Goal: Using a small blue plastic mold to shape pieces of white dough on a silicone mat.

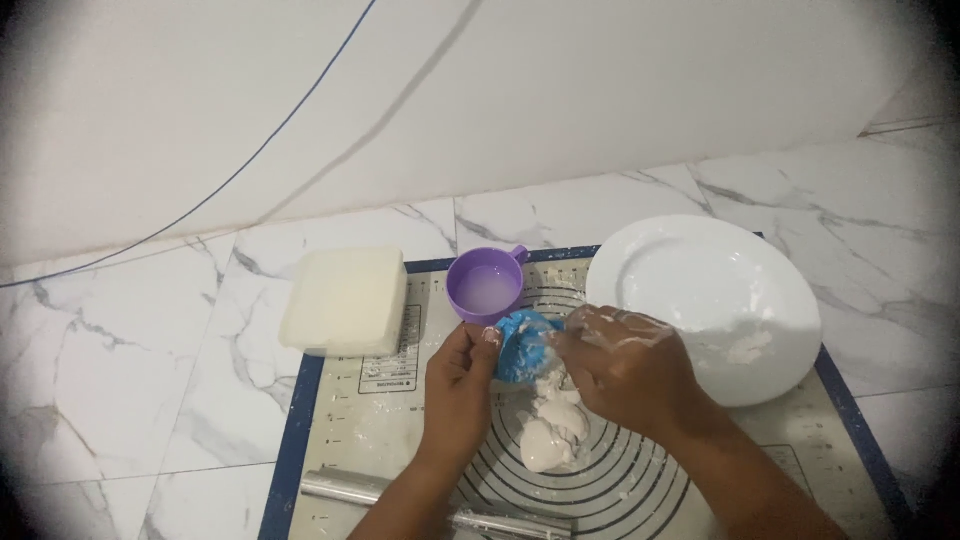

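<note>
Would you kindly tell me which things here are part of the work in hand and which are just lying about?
In use:
left hand
right hand
blue cup
white dough
baking mat

Lying about:
purple cup
white plate
lidded white box
metal rolling pin

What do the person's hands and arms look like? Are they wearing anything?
Both forearms are bare, with no sleeves, gloves or watch in view. The right hand is smeared with white flour and dough bits on its fingers. The left hand looks mostly clean.

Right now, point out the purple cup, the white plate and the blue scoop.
purple cup (485,288), head view, liquid inside.
white plate (690,275), head view, bare centre.
blue scoop (521,345), head view, its bowl.
</note>
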